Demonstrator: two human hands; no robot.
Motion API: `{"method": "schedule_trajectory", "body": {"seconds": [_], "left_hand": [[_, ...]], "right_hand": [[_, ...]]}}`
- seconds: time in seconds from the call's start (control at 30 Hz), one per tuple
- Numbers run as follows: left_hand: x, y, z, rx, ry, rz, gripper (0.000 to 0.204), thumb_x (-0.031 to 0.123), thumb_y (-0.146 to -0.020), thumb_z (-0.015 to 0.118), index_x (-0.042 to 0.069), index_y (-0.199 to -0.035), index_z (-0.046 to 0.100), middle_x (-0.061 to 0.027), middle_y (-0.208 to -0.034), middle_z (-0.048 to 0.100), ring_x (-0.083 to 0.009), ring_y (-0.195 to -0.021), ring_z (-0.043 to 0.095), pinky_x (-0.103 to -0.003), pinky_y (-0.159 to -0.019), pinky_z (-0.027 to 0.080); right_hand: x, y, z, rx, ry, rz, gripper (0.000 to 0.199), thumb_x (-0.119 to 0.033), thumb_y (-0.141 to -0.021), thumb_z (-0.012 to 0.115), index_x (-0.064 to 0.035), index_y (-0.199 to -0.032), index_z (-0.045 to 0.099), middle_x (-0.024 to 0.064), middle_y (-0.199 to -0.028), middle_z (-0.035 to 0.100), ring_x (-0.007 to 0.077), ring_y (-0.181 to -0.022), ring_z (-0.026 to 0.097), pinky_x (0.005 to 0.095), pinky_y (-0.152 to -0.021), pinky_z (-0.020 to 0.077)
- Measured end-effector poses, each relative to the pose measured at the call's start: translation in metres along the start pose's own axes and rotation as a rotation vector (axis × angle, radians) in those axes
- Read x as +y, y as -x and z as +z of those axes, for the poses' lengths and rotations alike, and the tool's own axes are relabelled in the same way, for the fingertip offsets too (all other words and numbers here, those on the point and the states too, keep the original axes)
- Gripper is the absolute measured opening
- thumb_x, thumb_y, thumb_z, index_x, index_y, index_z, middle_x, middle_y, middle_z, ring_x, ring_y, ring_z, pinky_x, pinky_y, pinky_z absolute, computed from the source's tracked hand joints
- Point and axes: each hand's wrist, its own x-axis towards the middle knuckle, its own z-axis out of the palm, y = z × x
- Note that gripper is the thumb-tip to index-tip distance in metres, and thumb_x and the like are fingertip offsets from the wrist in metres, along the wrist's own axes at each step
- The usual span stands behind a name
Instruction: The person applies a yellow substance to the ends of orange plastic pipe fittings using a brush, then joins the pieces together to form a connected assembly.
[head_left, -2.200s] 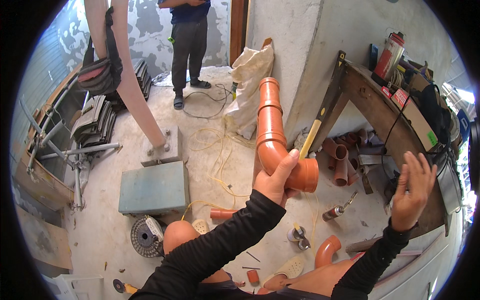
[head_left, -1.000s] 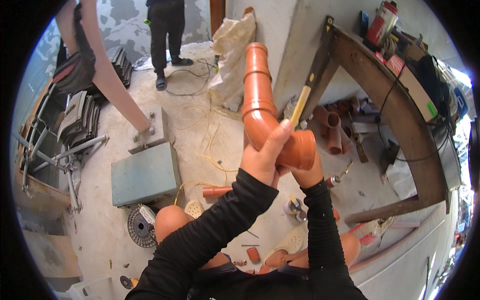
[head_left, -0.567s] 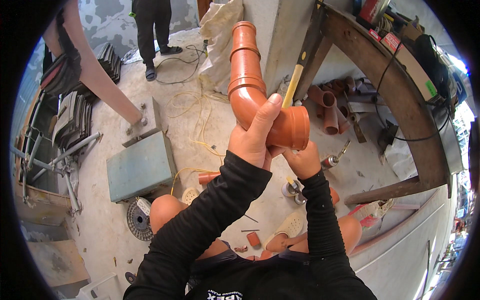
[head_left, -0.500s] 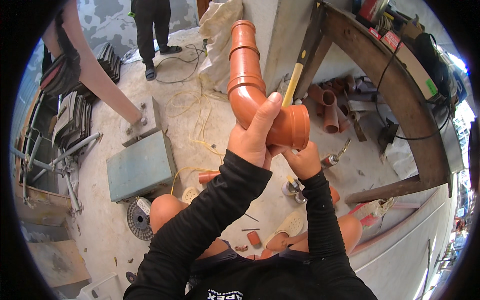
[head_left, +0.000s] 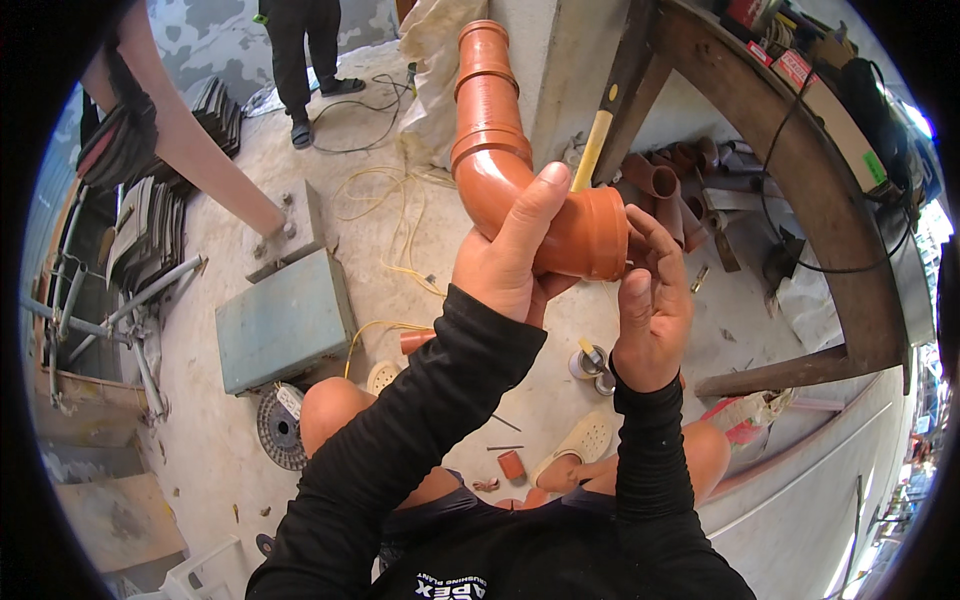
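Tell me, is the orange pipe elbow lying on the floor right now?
No, the orange pipe elbow is held up in the air by the left hand, with the right hand at its open end.

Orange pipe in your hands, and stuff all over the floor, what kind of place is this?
Probably a plumbing workshop or building site. The left hand holds an orange pipe bend while the right hand touches its open end. More pipe pieces lie under a rough wooden bench, and cables trail over the concrete floor.

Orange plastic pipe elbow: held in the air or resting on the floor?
In the air. The orange plastic pipe elbow is gripped by the left hand above the floor; the right hand touches its wide socket end.
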Motion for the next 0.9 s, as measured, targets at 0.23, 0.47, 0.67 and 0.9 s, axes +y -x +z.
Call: {"method": "schedule_trajectory", "body": {"seconds": [0.23,0.47,0.67,0.9], "left_hand": [[0.002,0.000,-0.007,-0.020,-0.011,0.000,0.059,0.039,-0.085,0.078,-0.001,-0.118,0.049,-0.0131,-0.105,0.062,-0.0203,-0.088,0.070,-0.033,-0.077,0.061],[0.002,0.001,-0.021,-0.063,-0.099,0.062,0.055,0.043,-0.086,0.075,0.006,-0.120,0.052,-0.0088,-0.101,0.067,-0.0202,-0.088,0.072,-0.036,-0.078,0.062],[0.006,0.005,-0.021,-0.108,-0.179,0.068,0.071,0.044,-0.091,0.067,0.000,-0.137,0.036,-0.0225,-0.119,0.062,-0.0385,-0.105,0.068,-0.045,-0.091,0.062],[-0.013,0.027,-0.004,0.017,-0.046,-0.095,0.054,0.037,-0.087,0.075,0.003,-0.120,0.049,-0.0080,-0.101,0.061,-0.0172,-0.086,0.068,-0.031,-0.069,0.059]], "right_hand": [[0.041,0.020,-0.014,0.064,0.272,0.115,0.035,-0.026,-0.099,0.064,0.0013,-0.122,0.062,0.0110,-0.107,0.069,0.0156,-0.095,0.066,0.0298,-0.088,0.0514],[0.104,0.068,-0.069,0.003,0.533,0.370,0.022,-0.015,-0.098,0.063,0.0033,-0.108,0.069,0.0083,-0.090,0.073,0.0143,-0.084,0.069,0.0278,-0.080,0.0543],[0.126,0.078,-0.082,0.076,0.287,0.597,0.023,-0.018,-0.096,0.066,0.0015,-0.109,0.069,0.0077,-0.089,0.072,0.0108,-0.085,0.068,0.0246,-0.080,0.0537],[0.151,0.036,-0.032,-0.163,0.428,0.309,0.056,-0.025,-0.086,0.076,-0.0006,-0.130,0.053,0.0138,-0.111,0.068,0.0199,-0.099,0.067,0.0304,-0.085,0.0541]]}}
